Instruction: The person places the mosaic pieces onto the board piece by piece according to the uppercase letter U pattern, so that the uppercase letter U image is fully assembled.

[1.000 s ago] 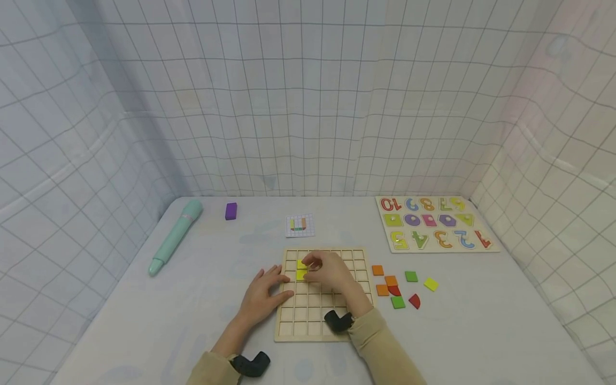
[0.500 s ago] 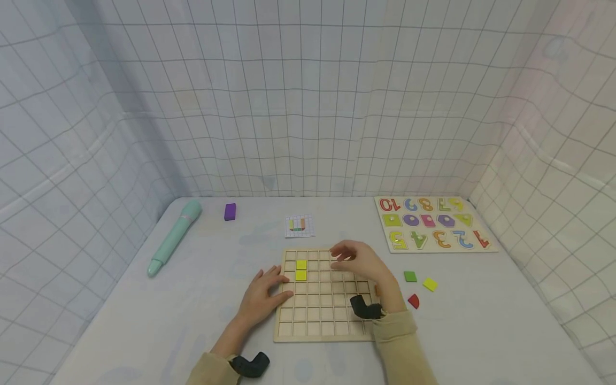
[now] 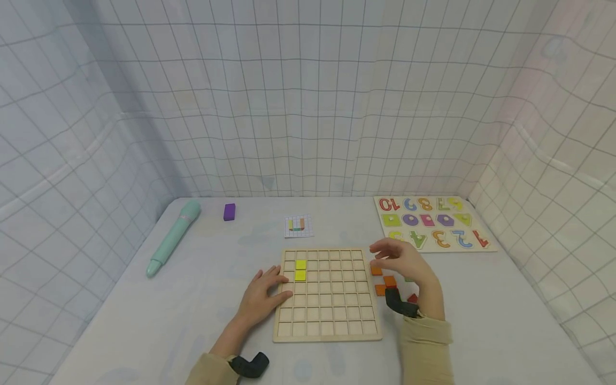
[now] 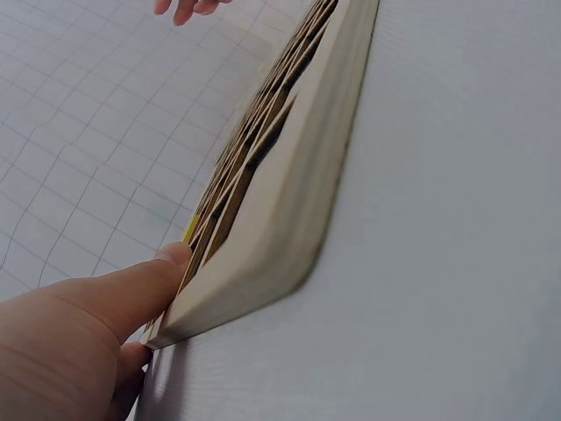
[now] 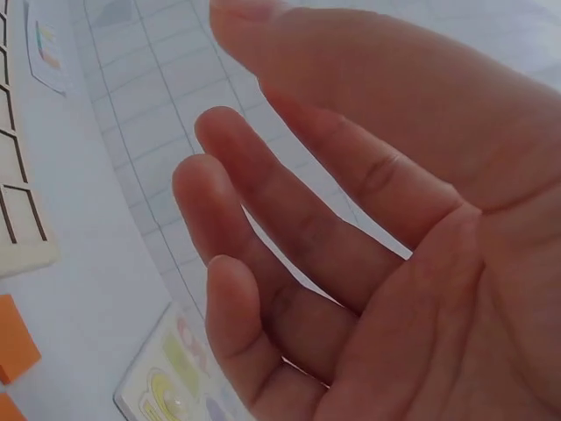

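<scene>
In the head view, a square wooden grid board [image 3: 327, 315] lies on the table, with two yellow square tiles [image 3: 300, 270] in its upper-left cells, one above the other. My left hand [image 3: 262, 299] rests at the board's left edge, its fingers relaxed and the thumb touching the frame. My right hand [image 3: 404, 260] hovers just past the board's right side, above an orange square tile [image 3: 377, 271]; the right wrist view shows the fingers loosely bent and nothing held. More orange tiles [image 3: 390, 281] and a red quarter-circle piece [image 3: 413, 298] lie near that wrist; the arm hides other loose pieces.
A small pattern card [image 3: 298, 226] lies behind the board. At the back right is a number-and-shape puzzle board [image 3: 435, 227], partly covered by the right hand. A mint-green, pen-shaped object [image 3: 174, 238] and a purple block [image 3: 229, 212] lie at the left.
My right hand has moved right, from the yellow tiles across the board to the loose tiles, its fingers off the yellow tiles. The left hand has stayed in place.
</scene>
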`<act>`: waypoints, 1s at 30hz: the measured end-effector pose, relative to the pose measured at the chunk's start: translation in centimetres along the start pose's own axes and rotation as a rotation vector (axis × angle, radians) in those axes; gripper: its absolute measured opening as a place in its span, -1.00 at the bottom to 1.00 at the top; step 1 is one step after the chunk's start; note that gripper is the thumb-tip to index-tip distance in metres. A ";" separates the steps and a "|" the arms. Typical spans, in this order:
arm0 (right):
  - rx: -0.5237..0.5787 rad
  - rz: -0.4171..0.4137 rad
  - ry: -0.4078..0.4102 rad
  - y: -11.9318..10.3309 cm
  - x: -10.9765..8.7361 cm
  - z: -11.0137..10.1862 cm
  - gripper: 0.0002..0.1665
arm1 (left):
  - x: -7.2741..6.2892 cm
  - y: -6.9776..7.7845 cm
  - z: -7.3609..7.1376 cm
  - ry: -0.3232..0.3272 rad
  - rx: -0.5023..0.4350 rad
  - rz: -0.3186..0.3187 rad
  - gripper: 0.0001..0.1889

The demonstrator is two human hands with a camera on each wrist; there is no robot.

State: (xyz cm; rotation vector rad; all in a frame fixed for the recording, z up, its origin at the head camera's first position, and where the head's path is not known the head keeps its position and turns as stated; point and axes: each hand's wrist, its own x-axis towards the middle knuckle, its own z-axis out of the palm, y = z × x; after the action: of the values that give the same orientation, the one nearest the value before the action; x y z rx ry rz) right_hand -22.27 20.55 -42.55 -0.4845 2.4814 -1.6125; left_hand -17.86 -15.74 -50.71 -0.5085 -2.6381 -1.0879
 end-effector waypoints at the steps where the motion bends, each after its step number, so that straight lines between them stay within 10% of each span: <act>1: 0.005 0.002 0.011 0.1 -0.2 -0.3 -0.52 | 0.0 0.0 0.0 -0.002 0.002 0.001 -0.66; 30: -0.017 0.206 0.187 4.6 -4.5 -4.7 -0.41 | 0.1 -0.3 0.1 0.023 -0.013 0.031 -0.67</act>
State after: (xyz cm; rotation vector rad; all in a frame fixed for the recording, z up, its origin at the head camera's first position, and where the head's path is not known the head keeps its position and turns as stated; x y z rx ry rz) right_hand -20.28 27.82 -45.02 -0.0774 2.5781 -1.6216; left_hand -18.06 -15.84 -50.96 -0.5346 -2.5967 -1.0953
